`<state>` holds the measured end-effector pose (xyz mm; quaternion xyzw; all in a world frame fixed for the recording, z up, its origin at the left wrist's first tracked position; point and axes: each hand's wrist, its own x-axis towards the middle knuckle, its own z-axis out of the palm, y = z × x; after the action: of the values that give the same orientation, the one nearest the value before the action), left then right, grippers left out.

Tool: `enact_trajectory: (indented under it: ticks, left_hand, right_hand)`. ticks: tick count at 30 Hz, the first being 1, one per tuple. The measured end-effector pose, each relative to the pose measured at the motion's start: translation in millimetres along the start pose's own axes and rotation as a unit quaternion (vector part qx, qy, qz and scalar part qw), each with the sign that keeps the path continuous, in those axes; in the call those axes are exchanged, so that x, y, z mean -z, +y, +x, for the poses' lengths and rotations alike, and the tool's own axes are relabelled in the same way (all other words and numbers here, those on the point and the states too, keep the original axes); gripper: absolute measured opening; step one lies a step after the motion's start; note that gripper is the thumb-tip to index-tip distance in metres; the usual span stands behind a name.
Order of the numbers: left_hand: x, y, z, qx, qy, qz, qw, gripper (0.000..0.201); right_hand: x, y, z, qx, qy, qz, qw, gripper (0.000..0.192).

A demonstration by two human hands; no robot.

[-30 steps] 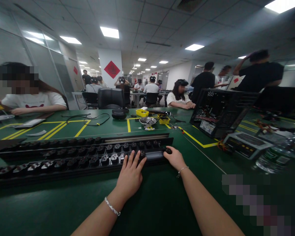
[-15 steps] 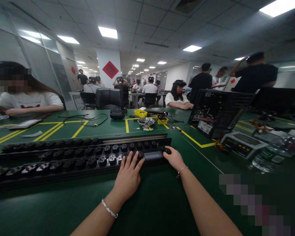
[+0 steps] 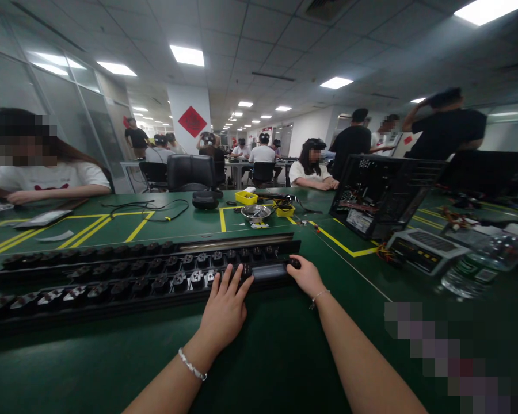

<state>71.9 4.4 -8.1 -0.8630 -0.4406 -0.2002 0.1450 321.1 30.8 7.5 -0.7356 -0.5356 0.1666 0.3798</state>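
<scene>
A long black strip (image 3: 147, 298) with a row of round, socket-like modules lies across the table in front of me. My left hand (image 3: 225, 313) rests on it near its right end, fingers spread and fingertips touching the modules. To the right of that hand is a smooth bare stretch of the strip (image 3: 270, 272). At the strip's right end my right hand (image 3: 308, 278) has its fingers closed on a small black rounded part (image 3: 294, 263). More modules stand in rows behind, beside a second black strip (image 3: 242, 244); the left hand covers some modules.
Farther back on the green table are a metal bowl (image 3: 255, 214), yellow trays (image 3: 246, 198) and a black cable (image 3: 172, 210). An open computer case (image 3: 377, 195), a power supply (image 3: 427, 250) and a water bottle (image 3: 475, 270) stand right. A co-worker (image 3: 56, 175) sits at left.
Both hands keep almost the same place on the strip. In the background, a standing person at the far left has shifted slightly left.
</scene>
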Motion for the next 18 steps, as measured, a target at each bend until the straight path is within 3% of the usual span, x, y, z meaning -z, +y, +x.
enact_trajectory:
  ticks: [18]
  left_hand:
    - [1.3, 0.2, 0.5, 0.006, -0.007, -0.007, 1.000, 0.060]
  right_hand:
    - [-1.6, 3.3, 2.2, -0.007, 0.019, 0.003, 1.000, 0.039]
